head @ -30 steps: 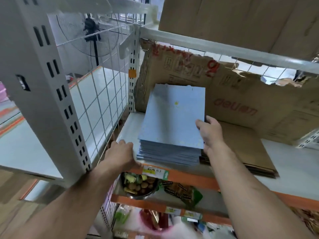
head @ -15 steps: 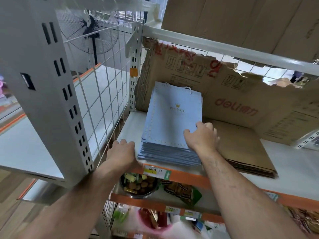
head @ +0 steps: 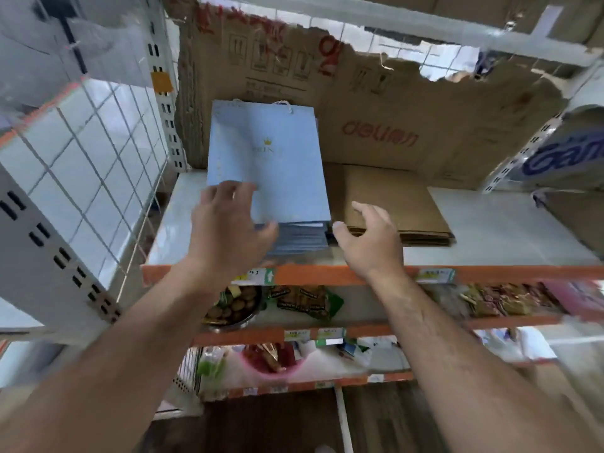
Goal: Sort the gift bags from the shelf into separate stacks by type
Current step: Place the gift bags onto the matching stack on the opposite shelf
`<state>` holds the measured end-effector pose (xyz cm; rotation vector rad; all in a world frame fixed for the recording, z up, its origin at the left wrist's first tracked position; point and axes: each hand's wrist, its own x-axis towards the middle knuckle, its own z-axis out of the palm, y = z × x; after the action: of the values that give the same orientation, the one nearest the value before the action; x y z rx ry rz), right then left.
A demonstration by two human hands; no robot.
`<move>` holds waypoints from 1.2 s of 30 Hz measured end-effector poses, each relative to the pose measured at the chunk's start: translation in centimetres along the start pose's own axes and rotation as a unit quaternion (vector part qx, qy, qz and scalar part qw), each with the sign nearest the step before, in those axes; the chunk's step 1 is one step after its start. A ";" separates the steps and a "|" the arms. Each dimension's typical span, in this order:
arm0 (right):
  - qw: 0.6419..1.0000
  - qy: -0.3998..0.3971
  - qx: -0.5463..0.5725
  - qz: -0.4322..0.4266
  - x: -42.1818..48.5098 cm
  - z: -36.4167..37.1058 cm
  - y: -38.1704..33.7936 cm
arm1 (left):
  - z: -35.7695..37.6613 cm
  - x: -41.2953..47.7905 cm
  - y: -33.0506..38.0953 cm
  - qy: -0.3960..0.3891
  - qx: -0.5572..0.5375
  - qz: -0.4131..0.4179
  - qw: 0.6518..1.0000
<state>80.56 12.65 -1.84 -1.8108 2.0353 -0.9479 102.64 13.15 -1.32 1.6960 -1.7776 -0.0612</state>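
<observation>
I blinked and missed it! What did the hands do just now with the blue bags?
The left hand moved from the shelf edge onto the blue bag stack. The right hand let go and drew off rightward, open, near the brown bags. Both stacks stayed put.

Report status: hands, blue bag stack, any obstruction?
Left hand open, over front-left corner of blue bag stack. Right hand open, empty, by the stack's right edge. Brown bag stack lies flat alongside; nothing between hands and bags.

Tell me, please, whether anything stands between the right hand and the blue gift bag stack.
Nothing visible does: the open right hand hangs right beside the near right corner of the blue gift bag stack.
</observation>
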 end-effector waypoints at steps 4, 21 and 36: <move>0.999 -0.015 -0.024 0.043 -4.3 -2.7 4.7 | 3.5 -2.2 5.4 -0.113 0.009 0.081 0.990; 0.938 -0.034 0.023 0.345 -30.1 -16.8 31.5 | 19.6 -23.2 30.1 -0.421 0.067 0.280 0.860; 0.883 0.071 0.033 0.462 -31.5 -29.0 47.0 | 32.5 -28.9 51.2 -0.486 -0.007 0.410 0.772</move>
<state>32.61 51.91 -16.06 -0.5453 2.4809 -0.8128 40.24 33.94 -14.82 0.6832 -3.1172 -0.6564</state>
